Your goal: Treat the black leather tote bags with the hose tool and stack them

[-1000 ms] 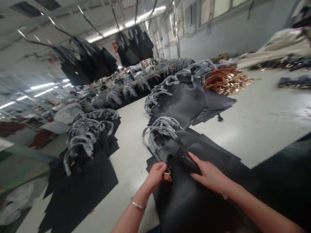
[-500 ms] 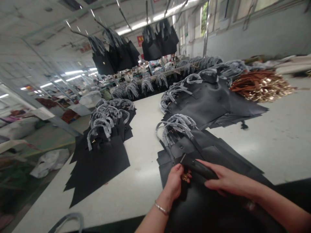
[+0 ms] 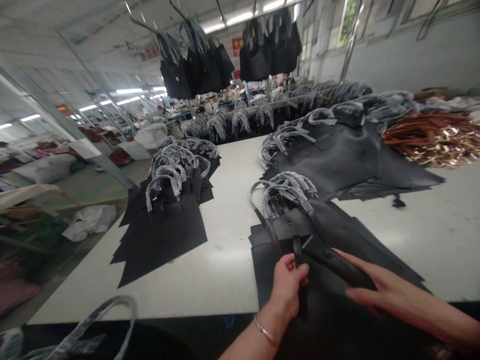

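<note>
At your 6 o'clock, on the near edge of a white-topped work table (image 3: 221, 285), your left hand (image 3: 288, 285) and right hand (image 3: 390, 295) lie over a flat stack of smooth black leather tote bags (image 3: 330, 235). Your left fingers (image 3: 290, 272) are curled shut, pinching a narrow black leather strap (image 3: 297, 250) that rises from the hand toward 12 o'clock. Your right fingers (image 3: 360, 265) lie spread and open, tips against a longer, thicker black leather strap (image 3: 337, 267), with no clear grip on it. That strap's long axis slants from about 10 o'clock to 4 o'clock. Its upper end meets the narrow strap just beyond your left hand, so that hand is nearer, while your right hand lies along its lower half. A thin metal bangle (image 3: 264, 330) circles your left wrist. At 12 o'clock, looped handles wrapped in grey-clear plastic (image 3: 285, 192) bunch at the stack's far end. Another black leather stack (image 3: 168, 245) sits at 10 o'clock, a third (image 3: 348, 160) at 1 o'clock, and a heap of tan leather straps with brass fittings (image 3: 435, 142) at 2 o'clock.
</note>
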A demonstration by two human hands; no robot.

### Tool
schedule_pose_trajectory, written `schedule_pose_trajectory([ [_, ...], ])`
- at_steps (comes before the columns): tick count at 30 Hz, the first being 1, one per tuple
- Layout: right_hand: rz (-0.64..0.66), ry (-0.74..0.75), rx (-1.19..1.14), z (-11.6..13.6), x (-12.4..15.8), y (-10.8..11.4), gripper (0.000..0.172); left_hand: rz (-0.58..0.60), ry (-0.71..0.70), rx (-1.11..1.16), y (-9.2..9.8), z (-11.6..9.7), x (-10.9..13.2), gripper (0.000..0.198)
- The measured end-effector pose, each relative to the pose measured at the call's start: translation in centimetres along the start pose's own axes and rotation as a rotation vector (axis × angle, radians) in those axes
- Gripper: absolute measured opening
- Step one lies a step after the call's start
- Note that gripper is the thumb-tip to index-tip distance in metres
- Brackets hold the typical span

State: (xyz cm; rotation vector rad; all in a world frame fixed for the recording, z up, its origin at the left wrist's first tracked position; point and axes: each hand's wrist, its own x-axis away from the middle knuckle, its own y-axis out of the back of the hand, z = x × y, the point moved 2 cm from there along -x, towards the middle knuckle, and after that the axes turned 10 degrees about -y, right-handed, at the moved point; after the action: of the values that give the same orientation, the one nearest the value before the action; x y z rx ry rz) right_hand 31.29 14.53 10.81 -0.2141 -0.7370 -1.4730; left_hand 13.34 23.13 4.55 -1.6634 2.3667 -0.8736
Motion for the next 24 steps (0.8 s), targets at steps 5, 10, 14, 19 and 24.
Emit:
schedule_pose_trajectory([
  [5, 0.086, -0.05, -0.06, -1.1, 1.5, -0.5, 0.089, -0.013, -0.188, -0.173, 0.3, 0.4, 0.1, 0.039],
  [10, 0.157, -0.089, -0.04, 0.2, 1.7, -1.6, 0.092, 0.071, -0.258, -0.233, 0.6, 0.5, -0.2, 0.034],
  [14, 0.079, -0.075, -0.03, 1.7, 1.4, -1.9, 0.087, 0.062, -0.253, -0.236, 0.8, 0.6, -0.7, 0.04],
  [19, 0.124, -0.083, 0.005, 1.5, 1.4, -2.3, 0.086, 0.139, -0.261, -0.286, 0.6, 0.3, -0.7, 0.041],
  [24, -0.057, -0.026, -0.032, 2.3, 0.1, -1.7, 0.086, 0.206, -0.255, -0.359, 0.7, 0.2, -0.8, 0.043],
])
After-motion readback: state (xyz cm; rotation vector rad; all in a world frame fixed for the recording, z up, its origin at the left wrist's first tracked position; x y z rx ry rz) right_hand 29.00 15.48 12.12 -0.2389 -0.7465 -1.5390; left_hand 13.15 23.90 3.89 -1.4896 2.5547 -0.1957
